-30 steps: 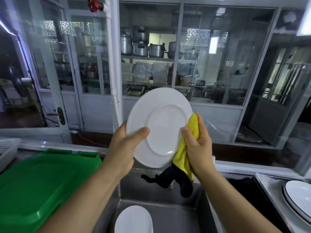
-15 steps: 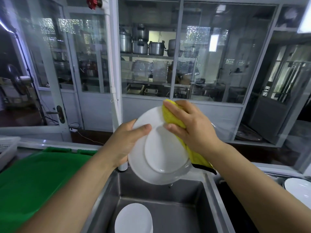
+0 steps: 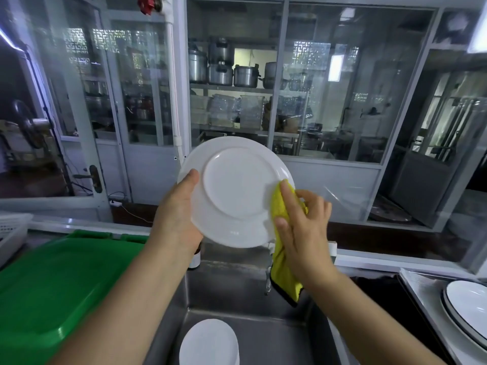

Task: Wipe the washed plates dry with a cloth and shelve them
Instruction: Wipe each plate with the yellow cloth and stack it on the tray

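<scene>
Mid-wipe from what I see: white plate (image 3: 232, 191) is up over the sink (image 3: 253, 335), underside/foot ring facing cam, tilted near upright. Left hand (image 3: 179, 219) grips its left rim, thumb on the back, fingers hidden behind. Right hand (image 3: 303, 230) presses the yellow cloth (image 3: 279, 214) onto the plate's right rim w/ fingers mostly straight, so flat pressing rather than a clench; rest of cloth hangs below the hand, dark edge at the bottom. My read: drying step on this plate, back side, not done — left and lower rim untouched by cloth atm. Next move prob needs the left hand to rotate the plate so the cloth covers the rest of the rim, then flip for the front; firm grip needed, wet glaze is likely slick. More white plates (image 3: 209, 343) sit in the sink basin, and dark-rimmed plates (image 3: 466, 306) stacked on the counter at right. Green lid (image 3: 52, 280) on the left. No shelf for plates in view afaict. Text/brands: none legible; small mark on plate's lower rim too tiny to read.
</scene>
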